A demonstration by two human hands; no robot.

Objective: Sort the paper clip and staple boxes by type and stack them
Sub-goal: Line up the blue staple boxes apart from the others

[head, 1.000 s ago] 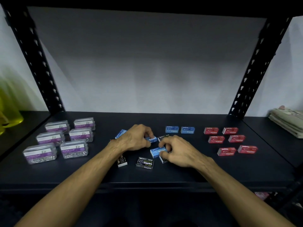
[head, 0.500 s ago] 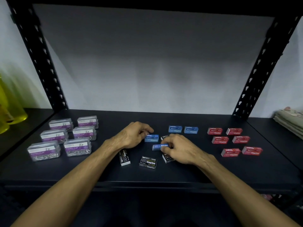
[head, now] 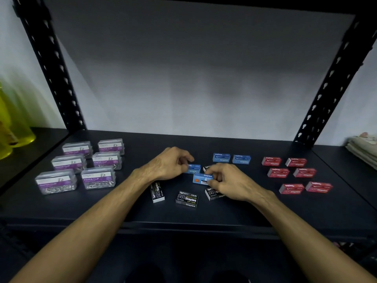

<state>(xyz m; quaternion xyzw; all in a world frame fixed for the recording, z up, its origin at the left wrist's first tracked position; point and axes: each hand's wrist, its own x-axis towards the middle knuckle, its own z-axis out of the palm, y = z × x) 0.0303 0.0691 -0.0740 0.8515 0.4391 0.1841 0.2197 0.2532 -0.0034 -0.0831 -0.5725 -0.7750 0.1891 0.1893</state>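
Note:
My left hand pinches a blue staple box resting on the dark shelf. My right hand holds a second blue staple box, tilted with its barcode side showing. Two more blue boxes lie side by side behind them. Black staple boxes lie near the front: one on end, one flat, one partly under my right hand. Several clear paper clip boxes sit in rows at the left. Several red staple boxes lie in pairs at the right.
Black perforated shelf posts stand at the back left and back right. A yellow translucent container sits on the adjoining shelf at far left. Folded cloth lies at far right. The shelf's front edge runs under my forearms.
My right hand has turned its blue box so the barcode face shows. My left hand has slid its blue box slightly right, closer to the other one.

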